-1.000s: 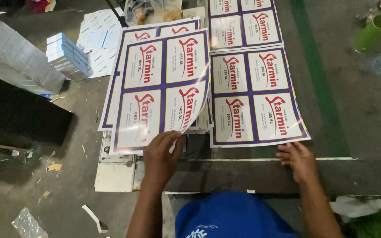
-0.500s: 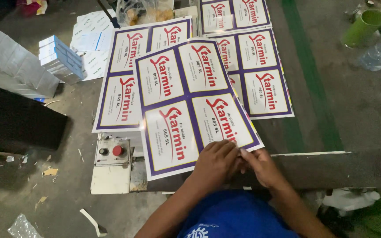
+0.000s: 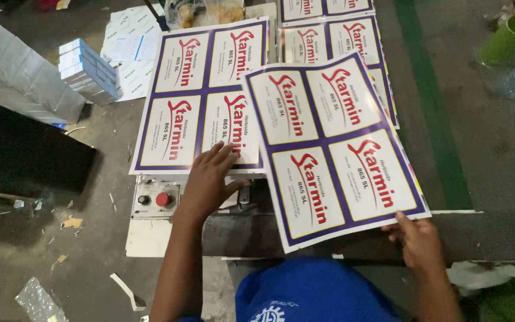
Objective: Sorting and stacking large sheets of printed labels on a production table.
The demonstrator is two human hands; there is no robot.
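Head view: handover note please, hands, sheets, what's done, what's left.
Left hand: flat, fingers spread on the near edge of the left stack of printed label sheets; grips nothing.
Right hand: pinches the near right corner of one loose label sheet, which is lifted and skewed, overlapping the left stack and the right stack.
Control box with a red button sits just beside the left hand, under the stack's edge.
Done: one sheet is separated and in hand.
Left: that sheet is not yet laid square on either stack; which stack it belongs to cannot be told.
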